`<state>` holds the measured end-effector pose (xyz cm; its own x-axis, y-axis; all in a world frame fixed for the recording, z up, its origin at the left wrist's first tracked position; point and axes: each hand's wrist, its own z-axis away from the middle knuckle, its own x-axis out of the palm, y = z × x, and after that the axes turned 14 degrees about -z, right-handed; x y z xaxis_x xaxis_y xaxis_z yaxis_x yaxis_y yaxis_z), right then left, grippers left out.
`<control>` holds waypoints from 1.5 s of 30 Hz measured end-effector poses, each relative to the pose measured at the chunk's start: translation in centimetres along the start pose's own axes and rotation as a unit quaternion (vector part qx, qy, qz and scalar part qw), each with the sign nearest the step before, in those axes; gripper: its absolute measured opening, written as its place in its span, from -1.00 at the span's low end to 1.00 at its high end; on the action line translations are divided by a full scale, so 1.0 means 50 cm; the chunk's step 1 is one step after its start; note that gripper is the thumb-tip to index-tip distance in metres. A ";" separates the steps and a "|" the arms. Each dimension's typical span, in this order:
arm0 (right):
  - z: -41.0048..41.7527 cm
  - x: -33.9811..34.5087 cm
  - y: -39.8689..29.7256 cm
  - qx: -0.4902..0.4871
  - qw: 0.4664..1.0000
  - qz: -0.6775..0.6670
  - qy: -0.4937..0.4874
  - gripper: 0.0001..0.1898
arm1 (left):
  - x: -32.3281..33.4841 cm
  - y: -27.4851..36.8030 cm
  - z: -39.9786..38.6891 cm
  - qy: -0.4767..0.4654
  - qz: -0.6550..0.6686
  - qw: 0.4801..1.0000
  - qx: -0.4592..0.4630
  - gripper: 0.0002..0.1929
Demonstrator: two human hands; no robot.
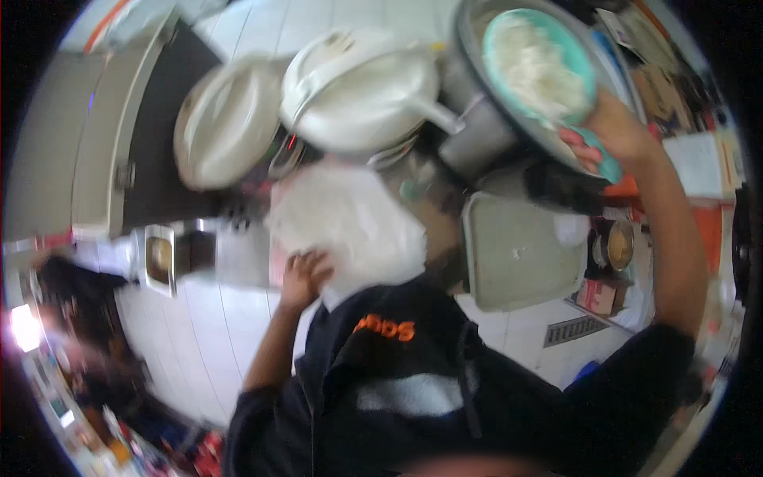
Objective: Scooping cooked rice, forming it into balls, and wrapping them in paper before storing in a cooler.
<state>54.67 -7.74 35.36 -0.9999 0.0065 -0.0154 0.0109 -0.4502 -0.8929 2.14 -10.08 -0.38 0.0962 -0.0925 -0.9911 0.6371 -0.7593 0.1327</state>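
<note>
My right hand grips the handle of a teal scoop at the upper right. White, lumpy food, possibly rice, fills its bowl. The scoop is over the mouth of a large grey metal pot. My left hand is at the near left part of a white sheet, paper or plastic, spread in front of my body. Its fingers are bent and blurred, and whether they pinch the sheet cannot be made out.
Two large whitish oval lids or pans stand beyond the sheet. A grey-green tray holding white scraps lies right of my body. At left are a dark-fronted cabinet and a metal container. Another person is at lower left.
</note>
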 end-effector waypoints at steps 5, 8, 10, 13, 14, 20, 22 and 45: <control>-0.007 0.225 0.178 0.017 0.995 -0.052 -0.077 -0.79 | -0.025 -0.016 -0.036 0.019 0.018 1.000 0.014 -0.84; -0.101 0.346 0.361 -0.029 0.984 0.177 0.007 -0.61 | -0.025 -0.020 -0.038 0.026 0.037 0.999 0.025 -0.81; -0.147 0.421 0.477 -0.127 0.950 0.278 0.057 -0.28 | -0.021 -0.018 -0.025 0.025 0.033 0.999 0.012 -0.79; -0.171 0.477 0.605 -0.208 0.838 0.504 -0.002 -0.22 | -0.020 -0.014 -0.003 0.016 0.021 1.000 0.009 -0.73; -0.169 0.484 0.625 -0.207 0.837 0.506 -0.006 -0.22 | -0.022 -0.012 0.002 0.011 0.016 1.000 0.009 -0.69; -0.212 0.535 0.595 -0.220 0.883 0.414 -0.030 -0.32 | -0.054 -0.033 -0.019 -0.078 -0.011 0.994 -0.078 -0.24; -0.250 0.565 0.582 -0.173 0.911 0.375 -0.014 -0.25 | -0.052 -0.049 -0.033 -0.080 -0.004 0.994 -0.081 -0.18; -0.264 0.454 0.595 -0.228 0.933 0.254 0.113 -0.17 | -0.032 0.016 0.034 0.034 -0.031 0.998 -0.038 -0.25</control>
<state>32.46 -9.21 2.50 -0.8367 0.1074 -0.5370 0.5382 -0.0202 -0.8426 1.21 -11.62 1.27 0.1057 -0.0007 -0.9944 0.6998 -0.7104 0.0749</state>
